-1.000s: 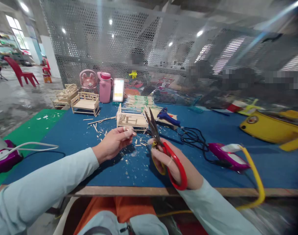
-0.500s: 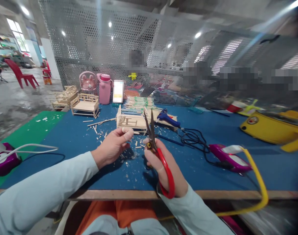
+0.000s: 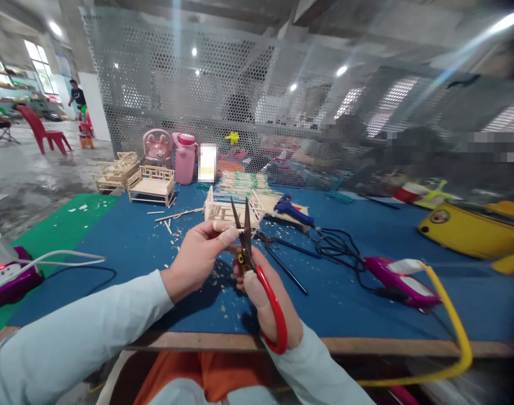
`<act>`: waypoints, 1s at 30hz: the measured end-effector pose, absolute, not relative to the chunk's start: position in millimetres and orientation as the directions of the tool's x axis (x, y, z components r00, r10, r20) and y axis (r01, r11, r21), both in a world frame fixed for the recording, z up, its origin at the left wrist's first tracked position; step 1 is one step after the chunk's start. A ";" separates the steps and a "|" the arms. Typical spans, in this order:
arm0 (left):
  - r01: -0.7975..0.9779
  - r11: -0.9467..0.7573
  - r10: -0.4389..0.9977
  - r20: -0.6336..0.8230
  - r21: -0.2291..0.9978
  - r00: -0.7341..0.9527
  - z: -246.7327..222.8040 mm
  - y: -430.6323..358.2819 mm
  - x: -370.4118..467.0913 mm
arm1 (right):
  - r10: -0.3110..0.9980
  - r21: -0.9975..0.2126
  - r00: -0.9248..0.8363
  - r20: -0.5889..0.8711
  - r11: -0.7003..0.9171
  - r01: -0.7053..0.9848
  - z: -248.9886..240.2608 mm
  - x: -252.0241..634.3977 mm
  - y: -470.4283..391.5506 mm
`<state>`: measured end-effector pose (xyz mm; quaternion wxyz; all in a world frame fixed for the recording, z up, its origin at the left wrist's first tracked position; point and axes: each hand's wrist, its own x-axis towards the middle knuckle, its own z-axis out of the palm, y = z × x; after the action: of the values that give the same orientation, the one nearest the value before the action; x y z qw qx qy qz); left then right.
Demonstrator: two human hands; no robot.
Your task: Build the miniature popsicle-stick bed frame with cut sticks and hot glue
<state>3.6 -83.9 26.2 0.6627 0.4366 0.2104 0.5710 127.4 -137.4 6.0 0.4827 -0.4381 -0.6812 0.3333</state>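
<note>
- The left hand (image 3: 197,247) is closed in a narrow pinch, thumb against finger, on a small pale stick (image 3: 241,230); its other fingers are curled.
- The stick is at the scissor blades, over the blue table (image 3: 345,304); whether the metal touches it, I cannot tell.
- The right hand (image 3: 267,292) is wrapped around the scissors (image 3: 277,318) by their red handle; the 2 blades point up and stand apart.
- Just beyond the hands is a small wooden frame (image 3: 210,211), partly hidden by the blades.
- Loose sticks (image 3: 178,215) and pale scraps lie left of it.
- Farther left stands a small wooden bench (image 3: 151,184), near a pink bottle (image 3: 184,160).
- A blue glue gun (image 3: 295,211) lies right of the frame, and blue-handled pliers (image 3: 289,274) lie nearer.
- A purple power strip (image 3: 402,281) is farther right, with a yellow cord (image 3: 457,320) running off the table edge.
</note>
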 end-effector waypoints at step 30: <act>-0.371 -0.277 0.930 0.345 0.886 0.130 35.7 -99.3 -0.2 | 0.858 -0.779 -0.151 0.491 0.510 0.366 4.3 126.2 -141.1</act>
<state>-0.2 -99.3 35.7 0.5388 0.5241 0.2665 0.6033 126.2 -141.1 4.3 0.4918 -0.4273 -0.7162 0.2501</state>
